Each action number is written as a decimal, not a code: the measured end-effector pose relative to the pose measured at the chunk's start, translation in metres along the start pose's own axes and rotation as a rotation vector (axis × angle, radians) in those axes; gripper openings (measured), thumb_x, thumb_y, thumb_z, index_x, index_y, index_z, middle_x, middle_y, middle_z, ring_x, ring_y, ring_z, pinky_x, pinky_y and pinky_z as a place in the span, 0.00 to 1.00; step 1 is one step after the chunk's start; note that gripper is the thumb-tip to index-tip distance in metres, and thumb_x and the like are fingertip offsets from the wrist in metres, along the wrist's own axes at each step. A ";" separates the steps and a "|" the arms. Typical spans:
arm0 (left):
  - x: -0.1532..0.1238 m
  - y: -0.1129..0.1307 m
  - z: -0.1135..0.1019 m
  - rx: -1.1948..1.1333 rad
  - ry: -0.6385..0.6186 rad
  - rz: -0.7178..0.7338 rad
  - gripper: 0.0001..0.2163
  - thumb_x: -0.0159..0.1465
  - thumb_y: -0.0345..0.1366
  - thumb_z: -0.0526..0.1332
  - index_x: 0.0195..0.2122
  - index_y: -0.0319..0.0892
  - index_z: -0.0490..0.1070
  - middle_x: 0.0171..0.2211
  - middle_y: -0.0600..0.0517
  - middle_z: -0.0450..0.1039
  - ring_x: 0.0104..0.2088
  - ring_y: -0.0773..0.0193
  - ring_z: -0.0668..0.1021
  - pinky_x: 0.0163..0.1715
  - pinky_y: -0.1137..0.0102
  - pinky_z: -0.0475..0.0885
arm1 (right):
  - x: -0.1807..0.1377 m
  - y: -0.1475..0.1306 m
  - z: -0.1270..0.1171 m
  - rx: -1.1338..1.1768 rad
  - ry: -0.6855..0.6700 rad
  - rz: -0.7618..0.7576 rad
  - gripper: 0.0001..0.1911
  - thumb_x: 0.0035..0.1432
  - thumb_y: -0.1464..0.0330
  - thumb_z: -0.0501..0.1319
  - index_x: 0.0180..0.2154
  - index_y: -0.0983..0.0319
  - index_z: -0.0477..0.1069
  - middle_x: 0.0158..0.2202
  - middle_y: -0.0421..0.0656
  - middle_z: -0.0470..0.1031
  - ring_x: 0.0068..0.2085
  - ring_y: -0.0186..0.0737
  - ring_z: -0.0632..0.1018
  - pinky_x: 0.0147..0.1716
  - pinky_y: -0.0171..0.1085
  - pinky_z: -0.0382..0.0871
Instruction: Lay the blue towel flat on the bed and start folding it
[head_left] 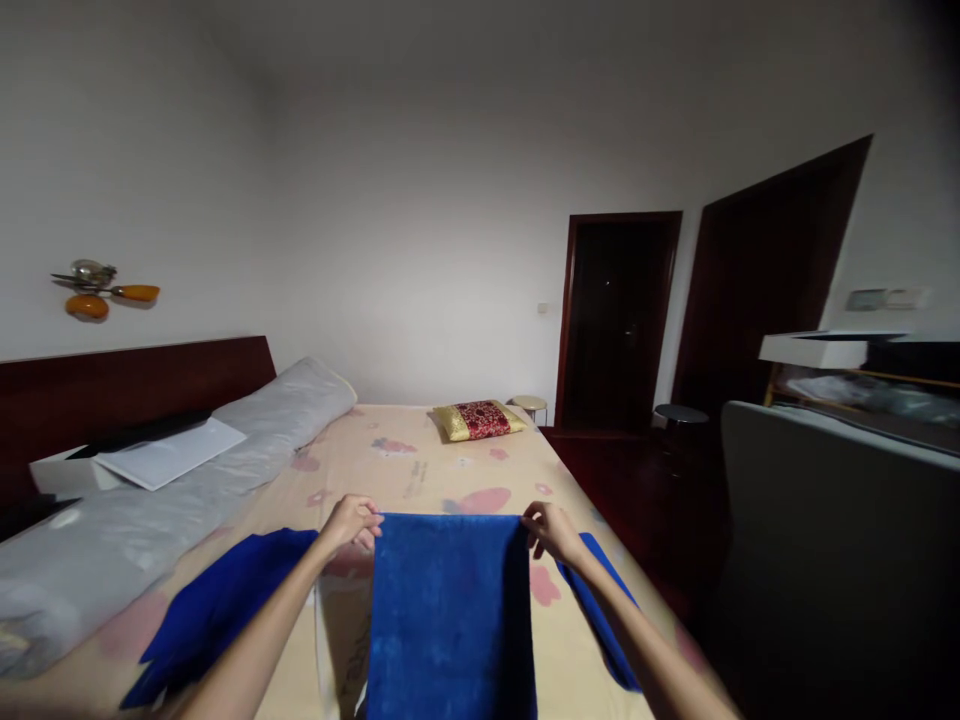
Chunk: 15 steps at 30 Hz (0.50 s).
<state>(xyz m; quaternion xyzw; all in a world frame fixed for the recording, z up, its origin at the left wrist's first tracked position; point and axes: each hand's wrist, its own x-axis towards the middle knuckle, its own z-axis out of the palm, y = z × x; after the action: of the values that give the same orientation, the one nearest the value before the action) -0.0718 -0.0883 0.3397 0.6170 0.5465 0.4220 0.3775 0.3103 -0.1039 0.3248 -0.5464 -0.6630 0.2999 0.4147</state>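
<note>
Head view — floral bed, white walls

We see a deep blue towel, all one colour. The bed sheet is pale yellow with pink and blue flowers. The small cushion is red with gold edges. The headboard is dark red-brown. The wall is white.

You have no words, labels, brands or numbers to read here. The bedsheet carries a faint printed mark near its middle, far from you, but it is too small and blurred to make out.
</note>
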 end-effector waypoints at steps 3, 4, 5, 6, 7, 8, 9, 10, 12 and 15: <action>0.019 0.002 0.012 -0.019 0.093 0.037 0.18 0.40 0.50 0.69 0.20 0.44 0.64 0.16 0.51 0.74 0.16 0.60 0.76 0.17 0.71 0.63 | 0.022 0.005 0.006 0.009 0.076 -0.014 0.13 0.51 0.59 0.61 0.24 0.59 0.63 0.18 0.42 0.76 0.18 0.40 0.76 0.20 0.34 0.66; 0.025 0.006 0.012 -0.029 0.127 0.067 0.18 0.41 0.50 0.68 0.21 0.44 0.64 0.17 0.51 0.74 0.18 0.58 0.77 0.19 0.69 0.65 | 0.028 0.003 0.004 0.006 0.108 -0.039 0.13 0.52 0.59 0.61 0.24 0.59 0.64 0.20 0.43 0.77 0.20 0.41 0.78 0.22 0.35 0.68; 0.030 0.010 0.011 -0.038 0.162 0.105 0.17 0.43 0.51 0.67 0.22 0.44 0.64 0.18 0.51 0.75 0.21 0.57 0.79 0.22 0.67 0.69 | 0.033 -0.001 0.001 -0.002 0.140 -0.071 0.12 0.53 0.58 0.60 0.26 0.59 0.65 0.21 0.43 0.78 0.23 0.42 0.79 0.26 0.36 0.69; 0.034 0.014 0.008 -0.044 0.197 0.148 0.16 0.45 0.51 0.66 0.24 0.45 0.65 0.20 0.51 0.76 0.26 0.56 0.80 0.27 0.66 0.71 | 0.036 -0.005 -0.004 -0.013 0.171 -0.107 0.12 0.54 0.57 0.59 0.27 0.59 0.66 0.24 0.44 0.79 0.27 0.43 0.81 0.29 0.37 0.70; 0.037 0.017 0.004 -0.045 0.230 0.190 0.15 0.47 0.50 0.65 0.26 0.45 0.66 0.23 0.51 0.77 0.30 0.56 0.81 0.33 0.65 0.72 | 0.037 -0.010 -0.008 -0.027 0.200 -0.141 0.12 0.56 0.56 0.58 0.30 0.58 0.67 0.27 0.45 0.80 0.32 0.44 0.81 0.33 0.38 0.70; 0.039 0.019 0.001 -0.040 0.258 0.228 0.15 0.50 0.50 0.63 0.29 0.45 0.67 0.26 0.52 0.78 0.35 0.56 0.81 0.38 0.65 0.72 | 0.037 -0.013 -0.012 -0.043 0.224 -0.170 0.13 0.57 0.55 0.56 0.33 0.57 0.67 0.30 0.45 0.81 0.35 0.45 0.81 0.35 0.39 0.70; 0.039 0.018 -0.002 -0.027 0.280 0.257 0.14 0.52 0.50 0.62 0.32 0.46 0.68 0.29 0.52 0.78 0.39 0.56 0.80 0.42 0.65 0.71 | 0.036 -0.015 -0.015 -0.061 0.243 -0.191 0.14 0.58 0.54 0.55 0.35 0.57 0.68 0.33 0.46 0.81 0.37 0.45 0.81 0.37 0.39 0.69; 0.037 0.014 -0.004 -0.006 0.294 0.275 0.14 0.54 0.50 0.61 0.34 0.46 0.69 0.31 0.53 0.78 0.41 0.56 0.79 0.44 0.66 0.70 | 0.034 -0.013 -0.017 -0.079 0.255 -0.202 0.14 0.58 0.53 0.55 0.37 0.56 0.67 0.35 0.46 0.81 0.38 0.46 0.80 0.38 0.39 0.68; 0.029 -0.004 -0.001 0.055 0.292 0.275 0.14 0.55 0.50 0.60 0.35 0.46 0.70 0.32 0.53 0.77 0.40 0.56 0.78 0.44 0.66 0.70 | 0.026 -0.001 -0.013 -0.114 0.253 -0.196 0.15 0.59 0.53 0.53 0.39 0.56 0.67 0.38 0.46 0.80 0.38 0.45 0.79 0.38 0.40 0.67; 0.005 -0.054 0.023 0.174 0.220 0.210 0.12 0.54 0.49 0.61 0.31 0.45 0.72 0.28 0.54 0.75 0.34 0.58 0.76 0.38 0.66 0.70 | 0.006 0.043 0.007 -0.164 0.196 -0.139 0.14 0.59 0.55 0.52 0.38 0.56 0.67 0.36 0.46 0.80 0.37 0.45 0.78 0.37 0.39 0.66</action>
<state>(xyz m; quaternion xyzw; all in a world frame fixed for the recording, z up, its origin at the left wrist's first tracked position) -0.0697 -0.0772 0.2820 0.6510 0.5515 0.4755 0.2143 0.3240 -0.0880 0.2862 -0.5581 -0.6778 0.1605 0.4510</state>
